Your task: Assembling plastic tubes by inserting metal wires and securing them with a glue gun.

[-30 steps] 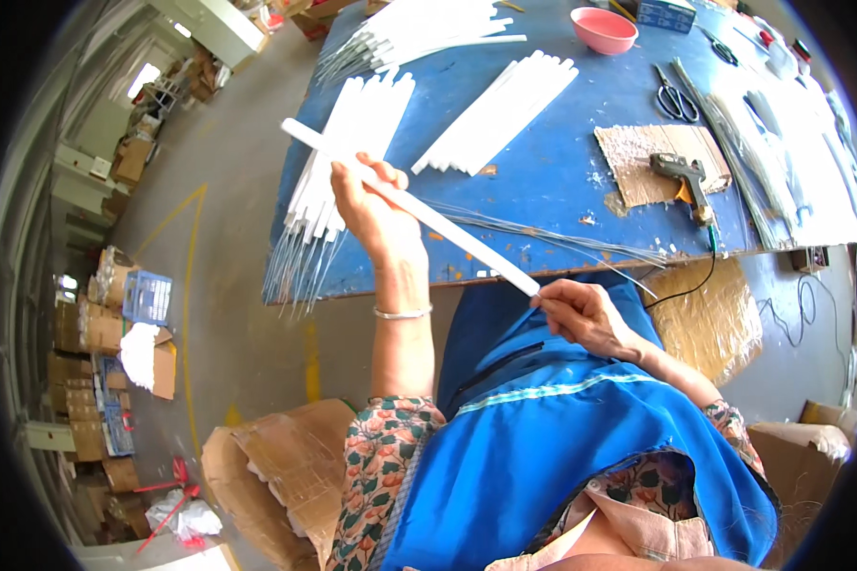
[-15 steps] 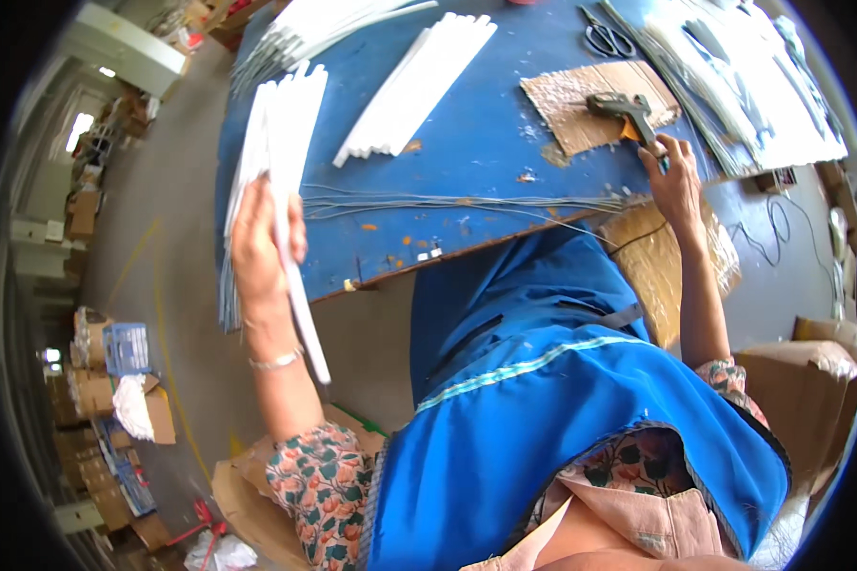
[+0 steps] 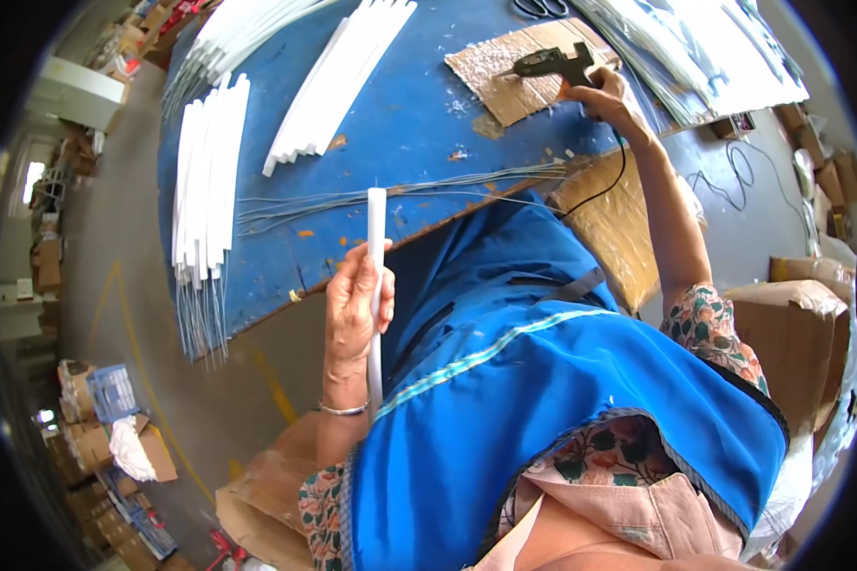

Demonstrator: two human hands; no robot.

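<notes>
The left hand [image 3: 357,309] has its fingers wrapped around a long white strip [image 3: 376,285], held nearly upright, its top end over the near edge of the blue worktop [image 3: 400,124] and its lower end running down past the wrist beside the blue apron [image 3: 505,400]. The right hand [image 3: 605,90] reaches far up to the worktop's right corner, fingers closed on the handle of a dark glue gun [image 3: 552,65] that lies on a scrap of cardboard [image 3: 505,76]; its black cable [image 3: 609,186] drops over the edge there.

Between the hands, a bundle of thin wires [image 3: 400,195] lies along the near edge (some ends jut past the right corner). A stack of white strips [image 3: 208,181] lies at the left end, wire tails overhanging the rim. A second pile of strips [image 3: 338,81] sits in the middle, with bare blue surface between it and the cardboard. Cardboard boxes [image 3: 790,324] stand on the floor to the right.
</notes>
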